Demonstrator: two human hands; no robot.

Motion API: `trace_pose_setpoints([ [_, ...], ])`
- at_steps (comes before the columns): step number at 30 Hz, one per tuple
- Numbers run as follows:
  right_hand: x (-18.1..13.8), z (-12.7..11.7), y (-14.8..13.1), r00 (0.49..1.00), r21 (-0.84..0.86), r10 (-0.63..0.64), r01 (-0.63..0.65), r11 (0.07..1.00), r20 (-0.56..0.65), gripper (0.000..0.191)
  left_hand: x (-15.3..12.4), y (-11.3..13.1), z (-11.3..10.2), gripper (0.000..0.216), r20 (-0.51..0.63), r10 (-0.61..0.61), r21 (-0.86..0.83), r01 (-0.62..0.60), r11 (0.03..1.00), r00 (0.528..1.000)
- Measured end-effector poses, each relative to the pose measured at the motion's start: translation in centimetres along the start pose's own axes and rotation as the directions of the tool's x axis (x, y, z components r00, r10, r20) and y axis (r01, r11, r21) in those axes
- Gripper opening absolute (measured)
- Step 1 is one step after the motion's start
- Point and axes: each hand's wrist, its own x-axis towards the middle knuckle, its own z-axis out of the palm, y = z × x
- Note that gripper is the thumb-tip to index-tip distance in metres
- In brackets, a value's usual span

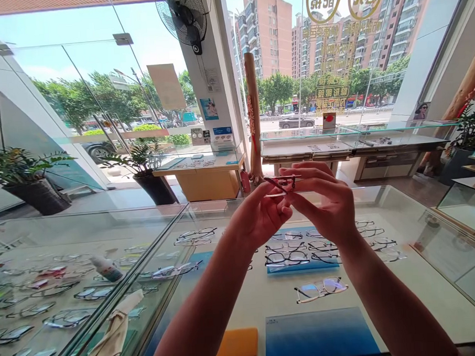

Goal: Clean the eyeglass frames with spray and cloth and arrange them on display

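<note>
Both of my hands are raised over a glass display counter (380,203) and together hold a thin-framed pair of glasses (282,183). My left hand (259,215) pinches the frame from the left with closed fingers. My right hand (325,200) curls over it from the right, fingertips on the frame's top edge. Under the counter glass lie rows of eyeglass frames (288,257) on a blue mat, and one loose pair (320,289) sits nearer to me.
A beige cloth (110,335) and a small white bottle (106,268) rest on the left counter, over more frames. An orange pad (237,345) lies near the front edge. Potted plants (28,179), further display cases (311,148), a wall fan (183,15) and shop windows stand beyond.
</note>
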Motion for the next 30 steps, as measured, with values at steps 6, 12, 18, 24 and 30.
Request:
trace_pose_setpoints([
  [6, -0.1, 0.3, -0.1, 0.996, -0.062, 0.005, -0.011, 0.998, -0.095, 0.007, 0.5, -0.5, -0.3, 0.039, 0.026, -0.036, 0.146, 0.032, 0.989, 0.999],
  [12, 0.2, -0.6, 0.0, 0.974, -0.057, 0.004, -0.017, 0.998, -0.226, 0.007, -0.2, 0.3, 0.1, 0.027, -0.157, 0.442, 0.481, -0.323, 0.815, 0.883],
  [18, -0.2, -0.9, 1.1, 0.976, -0.052, 0.081, -0.094, 0.994, -0.2, 0.002, -3.7, -1.9, -1.0, 0.036, 0.284, 0.524, 0.871, -0.445, 0.209, 0.803],
  [24, -1.6, 1.1, 1.1, 0.994, -0.145, 0.103, -0.107, 0.984, -0.033, 0.003, -6.0, -10.5, -8.2, 0.038, 0.506, 0.48, 0.861, -0.456, -0.228, 0.716],
  [30, -3.6, 6.0, 0.8, 0.967, -0.184, 0.127, -0.087, 0.979, 0.219, 0.005, -5.1, -13.7, -9.3, 0.027, 0.422, 0.208, 0.901, -0.382, -0.207, 0.882],
])
